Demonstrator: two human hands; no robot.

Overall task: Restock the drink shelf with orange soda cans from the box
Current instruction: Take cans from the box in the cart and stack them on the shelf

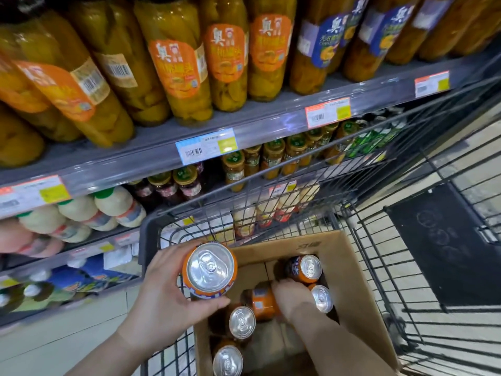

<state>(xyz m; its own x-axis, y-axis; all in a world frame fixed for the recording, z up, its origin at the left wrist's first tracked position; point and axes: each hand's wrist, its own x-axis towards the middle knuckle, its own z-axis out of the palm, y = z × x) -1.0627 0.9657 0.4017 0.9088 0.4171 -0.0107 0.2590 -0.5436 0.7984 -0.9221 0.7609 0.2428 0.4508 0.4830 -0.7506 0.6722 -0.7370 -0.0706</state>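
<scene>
My left hand (165,291) grips an orange soda can (208,268) upright, lifted above the left rim of the cardboard box (352,283). My right hand (294,295) reaches down inside the box and its fingers curl round a second orange can (261,299) that lies on its side. Several more orange cans stand in the box: one at the back (306,268), one beside my right hand (321,298), and two toward the front (241,321) (227,360). My right forearm hides part of the box floor.
The box sits in a black wire shopping cart (379,240) pushed up against grey store shelves (151,158). Tall jars of yellow fruit (179,63) fill the upper shelf; small jars and white bottles (113,204) fill lower shelves. A dark floor mat (444,240) lies to the right.
</scene>
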